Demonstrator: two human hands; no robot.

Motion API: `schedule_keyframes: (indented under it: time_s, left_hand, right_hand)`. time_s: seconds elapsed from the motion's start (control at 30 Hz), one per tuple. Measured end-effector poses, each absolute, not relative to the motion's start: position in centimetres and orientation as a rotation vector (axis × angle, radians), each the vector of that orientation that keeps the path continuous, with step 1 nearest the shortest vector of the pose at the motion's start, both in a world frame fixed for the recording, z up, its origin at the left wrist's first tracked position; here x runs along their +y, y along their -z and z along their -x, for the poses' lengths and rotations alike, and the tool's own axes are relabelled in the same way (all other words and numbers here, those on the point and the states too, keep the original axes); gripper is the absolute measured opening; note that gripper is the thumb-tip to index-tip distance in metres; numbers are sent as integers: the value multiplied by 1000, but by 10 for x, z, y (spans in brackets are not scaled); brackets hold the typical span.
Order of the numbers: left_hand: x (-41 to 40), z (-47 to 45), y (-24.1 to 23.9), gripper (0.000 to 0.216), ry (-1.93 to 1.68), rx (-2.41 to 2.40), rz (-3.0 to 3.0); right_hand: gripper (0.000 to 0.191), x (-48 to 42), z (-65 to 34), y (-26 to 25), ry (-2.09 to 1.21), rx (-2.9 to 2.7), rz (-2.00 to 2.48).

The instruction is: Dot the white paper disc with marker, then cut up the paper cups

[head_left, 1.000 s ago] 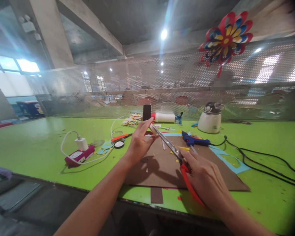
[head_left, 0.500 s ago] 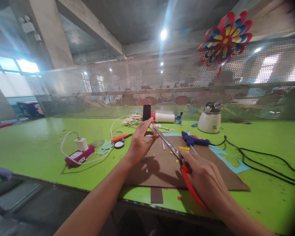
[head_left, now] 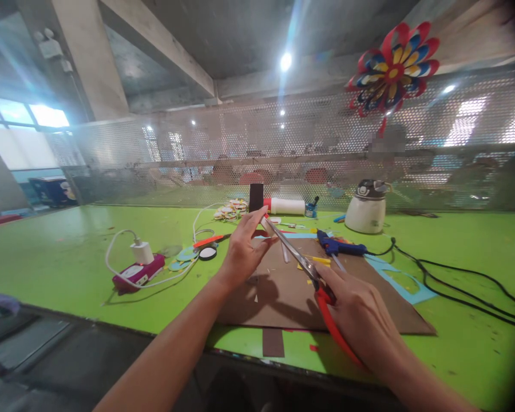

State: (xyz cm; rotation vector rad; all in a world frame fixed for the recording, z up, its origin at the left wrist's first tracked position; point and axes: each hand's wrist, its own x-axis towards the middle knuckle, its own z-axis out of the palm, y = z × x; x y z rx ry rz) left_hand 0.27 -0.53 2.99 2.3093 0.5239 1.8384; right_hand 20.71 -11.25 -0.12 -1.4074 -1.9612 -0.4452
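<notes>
The red-handled scissors [head_left: 298, 258] are held above a brown card sheet [head_left: 278, 297], blades slanting up and left. The right hand [head_left: 360, 320] is closed around the handles. The left hand [head_left: 242, 252] has its fingers drawn together at the blade tips; what they pinch is too small to tell. Just beyond lies a blue glue gun [head_left: 338, 246]. A pink power bank [head_left: 138, 273] sits left on the green table [head_left: 60, 252].

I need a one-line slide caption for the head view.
Right hand holds red-handled steel scissors, blade tips at the left hand, over a brown cardboard sheet on a green table.
</notes>
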Motion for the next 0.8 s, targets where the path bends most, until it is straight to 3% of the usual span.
schedule_keyframes:
  time_s: [0.8]
  left_hand:
    - [-6,-2,-30,54,-1805,589,-2334]
  right_hand:
    - [37,-112,-208,0,579,-1974,1458]
